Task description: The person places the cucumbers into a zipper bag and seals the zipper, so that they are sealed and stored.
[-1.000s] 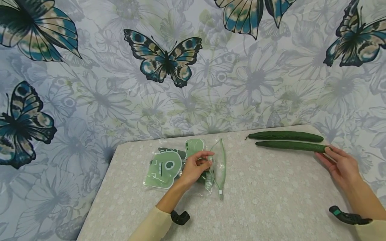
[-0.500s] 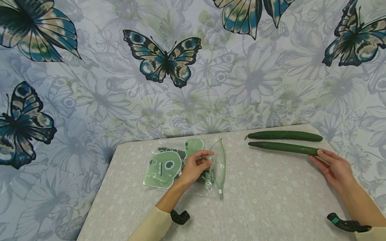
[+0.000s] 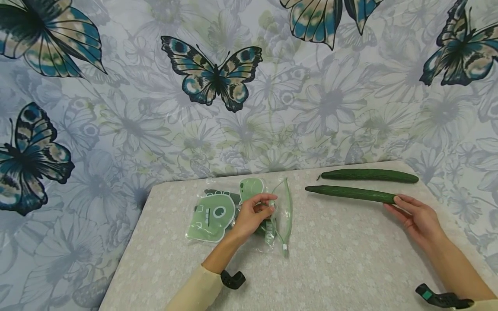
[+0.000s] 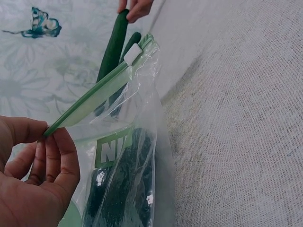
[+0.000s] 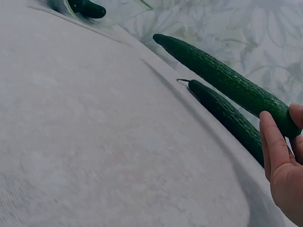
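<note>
My left hand [image 3: 250,218] pinches the green rim [image 4: 87,101] of a clear bag [image 3: 212,220] between thumb and fingertips, the other fingers curled beneath. The bag lies near the table's far edge, towards its far left corner, with a green dinosaur face on the film; its mouth gapes towards the right edge, a white slider [image 4: 133,54] sits at one end of the rim, and dark green shapes show inside. My right hand [image 3: 422,220] pinches one end of a cucumber [image 3: 350,194] between thumb and fingers, holding it clear of the table [image 3: 319,272], its free end pointing left towards the bag but well apart from it. Just beyond it, a second cucumber [image 3: 369,175] rests along the far edge by the far right corner, its thin stem to the left. Behind the table hangs a flowered backdrop [image 3: 330,103] with blue-and-black butterflies [image 3: 216,78].
</note>
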`<state>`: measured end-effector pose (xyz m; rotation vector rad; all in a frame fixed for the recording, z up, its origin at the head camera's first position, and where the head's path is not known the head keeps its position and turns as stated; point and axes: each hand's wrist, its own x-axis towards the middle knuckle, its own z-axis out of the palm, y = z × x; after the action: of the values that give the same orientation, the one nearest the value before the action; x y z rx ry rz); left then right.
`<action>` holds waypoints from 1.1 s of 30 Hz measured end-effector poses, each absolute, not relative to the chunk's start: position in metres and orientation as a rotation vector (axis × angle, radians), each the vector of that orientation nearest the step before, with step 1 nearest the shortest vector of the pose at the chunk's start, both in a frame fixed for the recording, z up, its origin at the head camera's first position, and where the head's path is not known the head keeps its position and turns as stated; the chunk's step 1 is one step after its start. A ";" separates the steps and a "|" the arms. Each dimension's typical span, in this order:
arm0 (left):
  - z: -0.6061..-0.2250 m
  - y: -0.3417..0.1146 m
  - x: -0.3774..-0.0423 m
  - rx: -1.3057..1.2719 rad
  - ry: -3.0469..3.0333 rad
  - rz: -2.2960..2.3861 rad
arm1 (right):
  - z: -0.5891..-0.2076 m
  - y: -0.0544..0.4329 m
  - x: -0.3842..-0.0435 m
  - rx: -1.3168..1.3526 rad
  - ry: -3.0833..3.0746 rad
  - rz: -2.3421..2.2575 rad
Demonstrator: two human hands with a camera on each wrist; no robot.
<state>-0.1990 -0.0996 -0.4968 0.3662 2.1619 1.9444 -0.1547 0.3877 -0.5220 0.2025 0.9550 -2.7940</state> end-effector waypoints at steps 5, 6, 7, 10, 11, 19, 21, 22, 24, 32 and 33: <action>-0.495 -0.099 -0.198 0.380 2.168 1.936 | -0.520 0.373 -0.155 0.156 1.010 -2.763; -0.495 -0.099 -0.198 0.381 2.170 1.933 | -0.519 0.369 -0.156 0.152 1.028 -2.756; -0.494 -0.099 -0.198 0.381 2.170 1.931 | -0.518 0.366 -0.156 0.148 1.039 -2.749; -0.493 -0.098 -0.197 0.382 2.173 1.932 | -0.518 0.358 -0.157 0.140 1.075 -2.723; -0.493 -0.098 -0.197 0.380 2.174 1.934 | -0.517 0.355 -0.158 0.135 1.079 -2.718; -0.493 -0.099 -0.198 0.389 2.167 1.937 | -0.516 0.339 -0.162 0.127 1.091 -2.719; -0.494 -0.099 -0.198 0.393 2.169 1.940 | -0.515 0.335 -0.162 0.124 1.089 -2.723; -0.494 -0.099 -0.198 0.393 2.170 1.940 | -0.515 0.333 -0.163 0.120 1.090 -2.723; -0.494 -0.098 -0.198 0.392 2.170 1.942 | -0.515 0.330 -0.163 0.108 1.083 -2.727; -0.495 -0.097 -0.200 0.383 2.179 1.934 | -0.512 0.320 -0.164 0.087 1.114 -2.708; -0.495 -0.097 -0.200 0.383 2.179 1.934 | -0.511 0.318 -0.164 0.099 1.131 -2.699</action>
<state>-0.1997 -0.0965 -0.4945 0.3827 2.1790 1.9338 -0.1638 0.3178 -0.5111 0.0993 1.1307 -2.6993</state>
